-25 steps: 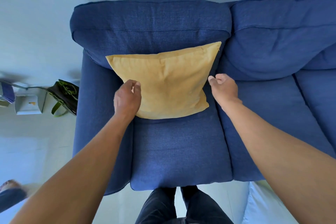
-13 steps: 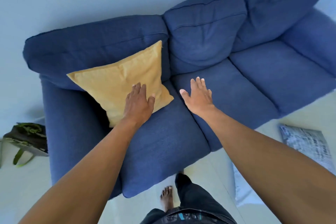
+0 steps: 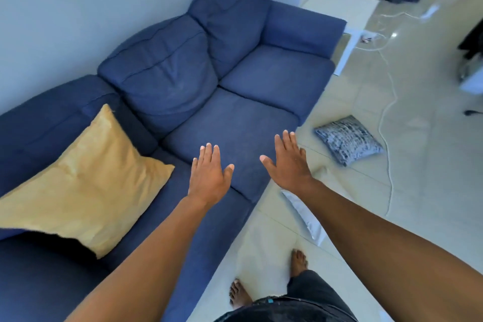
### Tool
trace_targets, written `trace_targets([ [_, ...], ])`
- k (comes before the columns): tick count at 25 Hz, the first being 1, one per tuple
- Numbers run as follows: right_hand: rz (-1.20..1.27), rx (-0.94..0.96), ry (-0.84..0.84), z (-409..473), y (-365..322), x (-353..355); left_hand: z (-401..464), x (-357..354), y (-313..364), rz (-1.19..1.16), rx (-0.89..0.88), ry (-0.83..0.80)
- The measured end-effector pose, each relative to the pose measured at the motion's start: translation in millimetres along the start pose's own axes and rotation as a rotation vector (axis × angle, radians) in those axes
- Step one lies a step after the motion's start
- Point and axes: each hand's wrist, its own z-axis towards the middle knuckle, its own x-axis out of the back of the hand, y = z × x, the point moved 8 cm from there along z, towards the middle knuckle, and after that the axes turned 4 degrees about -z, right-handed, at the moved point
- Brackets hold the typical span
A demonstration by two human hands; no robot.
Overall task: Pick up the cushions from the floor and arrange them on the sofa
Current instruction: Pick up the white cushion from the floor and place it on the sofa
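One cushion [image 3: 86,185] on sofa [image 3: 251,117], another [image 3: 347,140] on floor [image 3: 431,178]

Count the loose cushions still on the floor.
2. A grey patterned cushion lies on the tiles off the sofa's front edge; a white cushion lies nearer, partly hidden under the right forearm. Others may be out of view.

Matt woven cloth sofa [image 3: 235,123]; soft yellow cushion [image 3: 86,185]; glossy floor tiles [image 3: 431,191].

My left hand [image 3: 209,178] and right hand [image 3: 290,162] hang flat and empty over the blue fabric sofa [image 3: 235,117]; the square yellow cushion [image 3: 86,185] leans on its backrest, the grey patterned cushion [image 3: 349,140] and a white cushion [image 3: 308,214] lie on the pale tiled floor [image 3: 423,191]
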Motion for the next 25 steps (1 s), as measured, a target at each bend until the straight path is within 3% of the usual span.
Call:
trace_targets([
  [6, 0.065, -0.211, 0.010, -19.8, 148.0, 9.4, 36.2, -87.3, 125.7, 0.046, -0.169, -0.155],
  [12, 0.133, -0.343, -0.002, -30.8, 279.5, 1.2, 51.4, -179.9, 216.9, 0.120, -0.229, -0.323],
  [25, 0.249, -0.573, -0.103, -11.9, 436.8, -28.3, 124.8, -308.9, 300.5, 0.155, -0.207, -0.581],
])
